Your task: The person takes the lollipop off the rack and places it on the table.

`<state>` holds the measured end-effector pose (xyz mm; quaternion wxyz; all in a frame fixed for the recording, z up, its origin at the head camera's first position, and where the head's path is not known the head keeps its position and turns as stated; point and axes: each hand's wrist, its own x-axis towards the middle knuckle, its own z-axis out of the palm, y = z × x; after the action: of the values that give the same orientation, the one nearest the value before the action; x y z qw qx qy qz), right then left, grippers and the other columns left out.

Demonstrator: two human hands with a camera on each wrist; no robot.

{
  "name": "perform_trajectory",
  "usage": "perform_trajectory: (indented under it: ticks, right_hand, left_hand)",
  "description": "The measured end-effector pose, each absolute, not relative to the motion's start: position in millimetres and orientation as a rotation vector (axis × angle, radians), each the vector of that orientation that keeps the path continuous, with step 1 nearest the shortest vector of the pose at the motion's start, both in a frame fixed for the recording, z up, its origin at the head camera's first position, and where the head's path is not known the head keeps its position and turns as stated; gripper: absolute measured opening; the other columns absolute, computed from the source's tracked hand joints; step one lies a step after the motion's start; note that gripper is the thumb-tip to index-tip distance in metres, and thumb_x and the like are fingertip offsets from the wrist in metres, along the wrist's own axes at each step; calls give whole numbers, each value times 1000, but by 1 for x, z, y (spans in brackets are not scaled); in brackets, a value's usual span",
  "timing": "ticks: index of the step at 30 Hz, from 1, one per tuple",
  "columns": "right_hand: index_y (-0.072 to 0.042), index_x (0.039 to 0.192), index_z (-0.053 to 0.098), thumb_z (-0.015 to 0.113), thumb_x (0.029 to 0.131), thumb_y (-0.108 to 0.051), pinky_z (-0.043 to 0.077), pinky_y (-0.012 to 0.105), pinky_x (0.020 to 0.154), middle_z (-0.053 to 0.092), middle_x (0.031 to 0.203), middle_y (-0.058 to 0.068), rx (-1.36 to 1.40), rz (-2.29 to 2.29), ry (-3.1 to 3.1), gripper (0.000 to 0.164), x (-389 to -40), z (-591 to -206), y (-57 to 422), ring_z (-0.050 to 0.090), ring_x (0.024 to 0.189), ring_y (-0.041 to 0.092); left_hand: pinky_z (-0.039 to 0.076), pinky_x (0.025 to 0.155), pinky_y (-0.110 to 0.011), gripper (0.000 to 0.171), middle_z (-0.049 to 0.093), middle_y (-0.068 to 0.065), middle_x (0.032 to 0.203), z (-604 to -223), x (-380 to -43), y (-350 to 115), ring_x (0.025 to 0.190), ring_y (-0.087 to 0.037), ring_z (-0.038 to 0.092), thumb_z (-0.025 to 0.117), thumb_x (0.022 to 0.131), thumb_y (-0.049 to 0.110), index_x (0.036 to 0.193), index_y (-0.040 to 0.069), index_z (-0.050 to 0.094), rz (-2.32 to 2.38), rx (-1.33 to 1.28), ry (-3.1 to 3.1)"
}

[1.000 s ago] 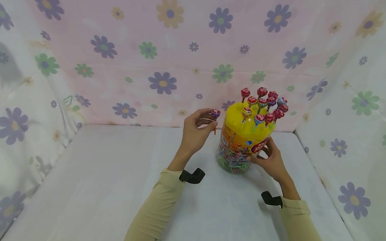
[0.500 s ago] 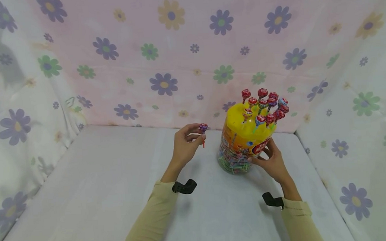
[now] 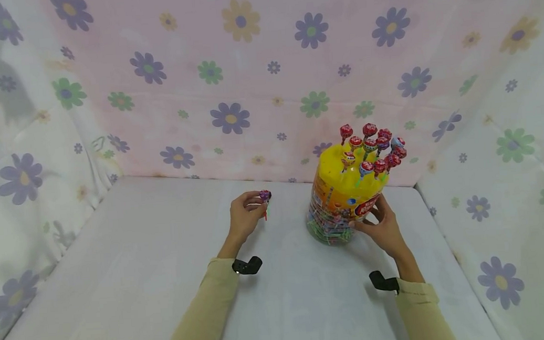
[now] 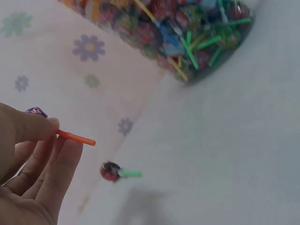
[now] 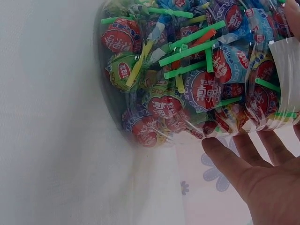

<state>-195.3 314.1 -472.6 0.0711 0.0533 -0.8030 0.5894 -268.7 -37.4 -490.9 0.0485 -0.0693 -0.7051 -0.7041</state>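
Note:
My left hand (image 3: 246, 214) pinches a purple-wrapped lollipop (image 3: 265, 195) by its orange stick (image 4: 77, 137), between thumb and fingers, left of the jar. Just past the fingertips in the left wrist view shows a second lollipop (image 4: 111, 172), red and dark, with a green stick; the first partly overlaps it in the head view. My right hand (image 3: 381, 229) grips the lower right side of a big clear jar (image 3: 333, 202) with a yellow lid (image 3: 333, 168). Wrapped lollipops (image 5: 161, 101) fill the jar, and several red-headed lollipops (image 3: 379, 166) stand upright in the lid.
A white-covered table (image 3: 133, 285) lies under both arms. Flowered cloth (image 3: 228, 89) rises behind it and at both sides, close behind the jar. Each wrist carries a black strap-on camera (image 3: 247, 266).
My left hand has moved left and down, away from the jar, with the purple lollipop pinched in it. A green-stick lollipop now shows beside it. The right hand and jar have stayed put.

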Motion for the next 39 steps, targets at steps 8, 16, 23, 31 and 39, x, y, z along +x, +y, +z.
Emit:
perform_trajectory:
  ticks: [8,16,23,31,39]
  right_hand:
    - [-36,161,22,81,88,-12,39,64,111,36,160,7,156,1776,-2426,97,-196,-473,315,36,144,39]
    - [-36,161,21,81,88,-12,40,65,111,35,161,6,161,1783,-2428,98,-196,-472,313,37,144,38]
    - [-34,161,22,81,88,-11,41,64,110,36,160,5,142,1784,-2431,98,-195,-473,313,38,144,38]
    - [-36,162,19,82,87,-13,41,64,110,35,161,6,147,1778,-2434,100,-193,-476,315,38,144,39]
    - [-35,162,20,82,87,-12,41,63,110,36,160,6,139,1772,-2431,100,-196,-475,316,38,144,38]
  left_hand:
    - [63,69,-25,34,72,-26,105,-507,-285,-47,90,-30,75,73,88,-4,121,-7,66,-2028,-75,-2341]
    - [62,69,-24,34,72,-27,108,-518,-305,-55,88,-26,75,72,89,-2,122,-7,65,-1966,-12,-2456]
    - [58,66,-19,34,73,-24,110,-523,-321,-57,90,-25,75,74,90,2,122,-4,67,-1886,49,-2545]
    - [61,74,-25,35,73,-25,111,-524,-329,-56,94,-30,74,74,90,3,123,-6,67,-1800,54,-2637]
    - [62,80,-34,34,74,-24,106,-523,-332,-50,92,-32,74,76,88,2,119,-7,68,-1730,57,-2628]
